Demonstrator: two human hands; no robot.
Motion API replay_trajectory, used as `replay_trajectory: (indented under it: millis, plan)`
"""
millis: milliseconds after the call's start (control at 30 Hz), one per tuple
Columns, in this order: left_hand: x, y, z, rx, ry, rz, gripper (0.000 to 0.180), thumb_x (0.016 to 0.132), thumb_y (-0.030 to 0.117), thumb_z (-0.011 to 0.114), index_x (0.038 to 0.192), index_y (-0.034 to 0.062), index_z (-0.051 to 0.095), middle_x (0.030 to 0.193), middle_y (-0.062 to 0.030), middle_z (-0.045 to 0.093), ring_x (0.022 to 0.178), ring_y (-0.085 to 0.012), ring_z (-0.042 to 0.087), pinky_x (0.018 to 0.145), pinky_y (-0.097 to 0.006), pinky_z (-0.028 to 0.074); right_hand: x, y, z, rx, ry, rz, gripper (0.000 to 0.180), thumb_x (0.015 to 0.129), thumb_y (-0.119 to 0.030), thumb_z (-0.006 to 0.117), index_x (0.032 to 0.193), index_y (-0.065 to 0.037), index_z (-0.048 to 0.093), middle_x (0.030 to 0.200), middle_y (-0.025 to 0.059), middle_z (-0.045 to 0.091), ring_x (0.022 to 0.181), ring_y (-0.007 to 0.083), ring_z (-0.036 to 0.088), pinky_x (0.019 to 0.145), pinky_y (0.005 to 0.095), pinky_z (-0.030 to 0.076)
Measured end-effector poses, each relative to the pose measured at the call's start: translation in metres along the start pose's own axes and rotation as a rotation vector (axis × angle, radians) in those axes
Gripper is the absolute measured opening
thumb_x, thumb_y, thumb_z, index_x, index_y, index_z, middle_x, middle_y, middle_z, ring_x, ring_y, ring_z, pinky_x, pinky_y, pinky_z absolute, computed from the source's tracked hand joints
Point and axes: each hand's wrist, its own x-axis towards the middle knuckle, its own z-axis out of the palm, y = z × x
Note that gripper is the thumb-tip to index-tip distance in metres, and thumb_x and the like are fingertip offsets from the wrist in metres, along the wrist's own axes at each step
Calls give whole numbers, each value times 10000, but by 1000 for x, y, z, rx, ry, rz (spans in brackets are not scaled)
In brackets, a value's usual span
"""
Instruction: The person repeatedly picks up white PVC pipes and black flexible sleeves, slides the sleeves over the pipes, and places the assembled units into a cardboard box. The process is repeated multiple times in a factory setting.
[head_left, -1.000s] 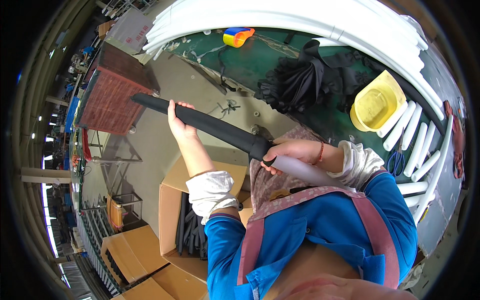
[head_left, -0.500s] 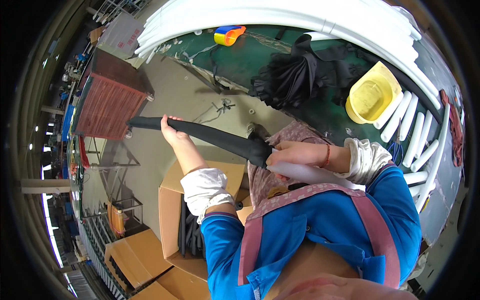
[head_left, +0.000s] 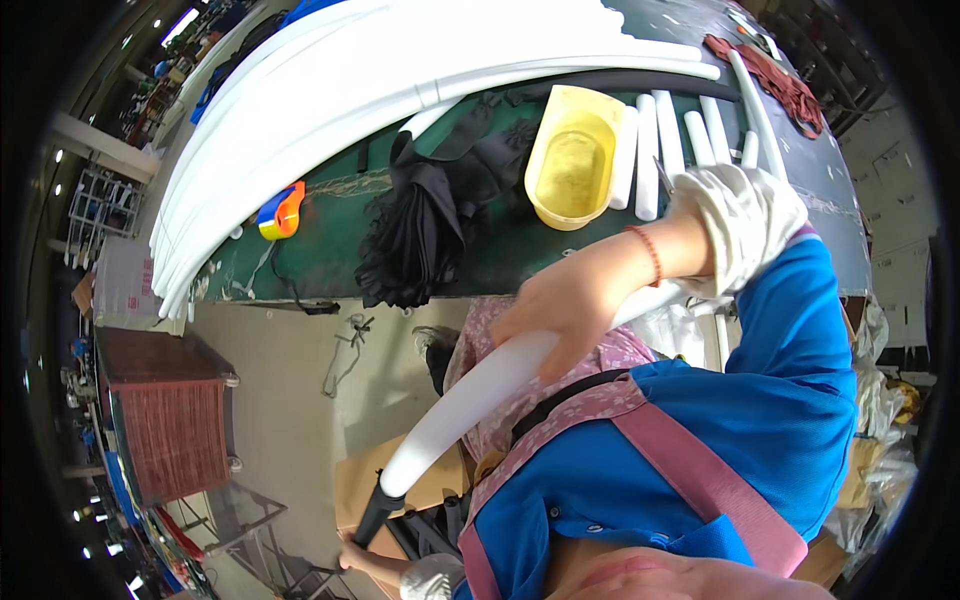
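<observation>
We see a long white tube (head_left: 480,395), smooth, matte and gently curved, running from beside the person's right sleeve down to the lower left, where its end meets a narrow black sleeve (head_left: 372,515) that covers the tip. The right hand (head_left: 560,315) is wrapped around the tube near its upper part, fingers curled over the top and closed on it. The left hand (head_left: 362,555), low in the frame above an open cardboard box (head_left: 350,485), grips the black sleeve at its lower end, fingers closed around it. The tube crosses in front of a pink patterned apron (head_left: 620,400) worn over a blue shirt, and hangs above the floor, clear of the counter (head_left: 500,260). On the green counter behind it we see a heap of black sleeves (head_left: 420,230), a yellow tub (head_left: 575,160), several short white tubes (head_left: 648,150) lying side by side just beside the tub, and a small coloured tool (head_left: 280,210) near the left end. A thick stack of long white tubes (head_left: 330,90) arcs along the far edge of the counter. A dark red cart (head_left: 170,420) stands on the floor at the left, well apart from the hands.
</observation>
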Motion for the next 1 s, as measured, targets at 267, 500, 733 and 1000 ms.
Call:
replay_trajectory:
  millis: [267, 500, 733, 1000]
  plan:
    - [-190, 84, 36, -273, -1068, 933, 613, 783, 120, 636, 1335, -19, 407, 1278, -142, 490, 1182, -222, 451, 1017, -336, 321, 62, -23, -49, -137, -98, -23, 471, 756, -352, 657, 995, 48, 584, 835, 205, 623, 797, 323, 611, 692, 381, 480]
    - [-215, 131, 51, -177, -1161, 844, 416, 719, 31, 744, 1088, 19, 553, 901, -5, 578, 817, -95, 518, 737, -241, 438, -10, -25, -122, -619, -192, 425, 355, 673, -255, 687, 891, 19, 625, 795, 184, 634, 806, 318, 625, 696, 405, 490]
    - [-245, 147, 45, -457, -1632, 555, 391, 740, 100, 663, 1083, -22, 522, 822, -89, 593, 722, -144, 555, 647, -256, 439, 7, -53, -170, -1696, 1047, 42, 231, 741, -136, 543, 964, -74, 551, 901, 117, 525, 947, 264, 527, 922, 475, 387]
    - [-258, 147, 73, -688, -1660, 446, 536, 797, 335, 600, 1129, -69, 483, 996, -190, 571, 671, -181, 546, 569, -278, 422, -21, 58, -107, -1287, 1299, 261, 729, 720, -158, 700, 1373, -121, 377, 1419, 190, 313, 1315, 364, 302, 1072, 524, 218]
